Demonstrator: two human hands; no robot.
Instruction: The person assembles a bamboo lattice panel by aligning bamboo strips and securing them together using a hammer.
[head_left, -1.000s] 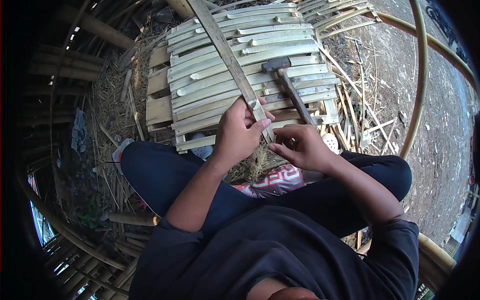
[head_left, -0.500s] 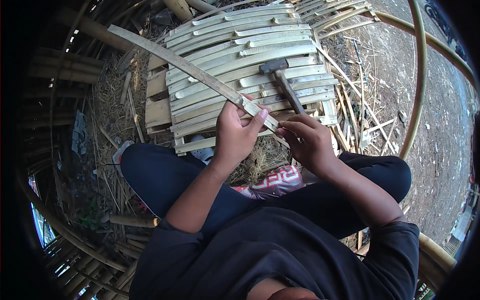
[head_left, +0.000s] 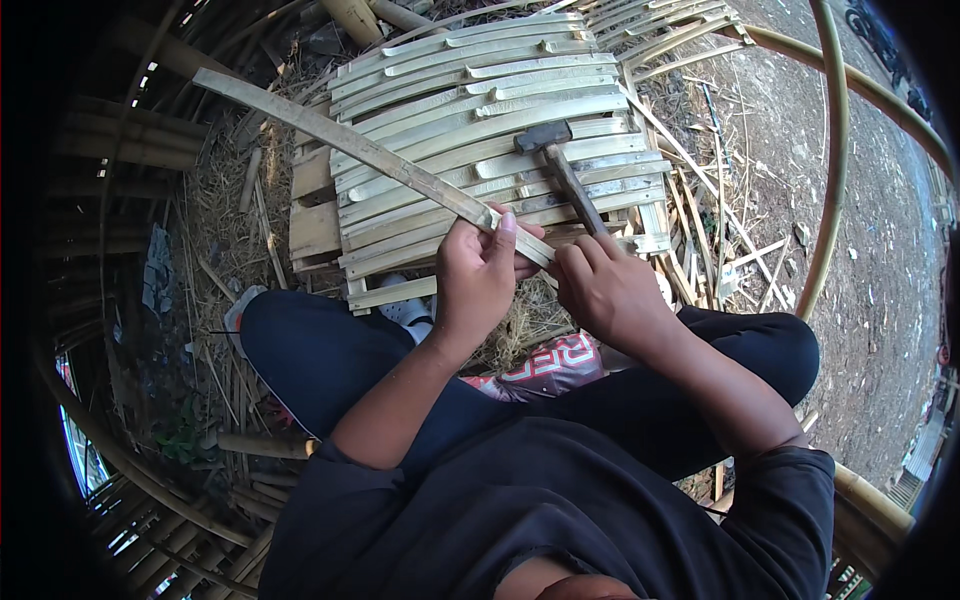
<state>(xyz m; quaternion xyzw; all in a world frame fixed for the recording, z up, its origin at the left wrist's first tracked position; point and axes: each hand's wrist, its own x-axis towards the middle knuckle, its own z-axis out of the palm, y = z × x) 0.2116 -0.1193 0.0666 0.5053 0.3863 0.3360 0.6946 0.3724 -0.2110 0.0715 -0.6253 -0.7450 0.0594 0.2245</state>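
Observation:
A long bamboo strip slants from the upper left down to my hands, above a slatted bamboo panel. My left hand is closed round the strip near its lower end, thumb on top. At that end my right hand grips the tip, its fingers curled and partly hidden. Just beyond my right hand a hammer with a dark metal head and wooden handle lies on the panel, its handle end close to my knuckles.
Cut strips and straw litter the ground right of the panel. A curved bamboo pole rises at the right, beside a dirt path. Bamboo framework stands at the left. Under my hands lie shavings and a printed cloth.
The strip's far end has swung slightly left and down. My right hand has turned over more and closed tighter on the near end; my left thumb has lifted to point more upward.

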